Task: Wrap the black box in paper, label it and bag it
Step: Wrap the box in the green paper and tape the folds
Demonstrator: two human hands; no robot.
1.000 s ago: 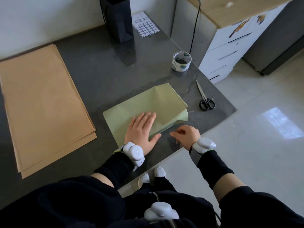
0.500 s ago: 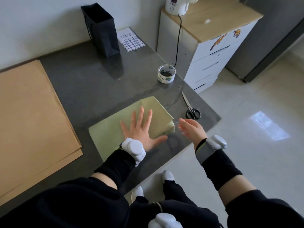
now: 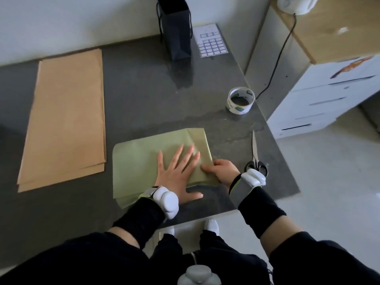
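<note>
Returning from mid-air, right hand (image 3: pixel 223 171) now curls its fingers on the green paper (image 3: pixel 137 161) fold, apparently pinching; left hand (image 3: pixel 176 171) stays flat, fingers spread. Wrapping continues.

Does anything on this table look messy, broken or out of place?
Nothing is spilled or damaged. The scissors lie close to the table's right edge. The brown paper sheets are slightly fanned at their near end. The black box is not visible; the left hand presses flat on green paper.
</note>
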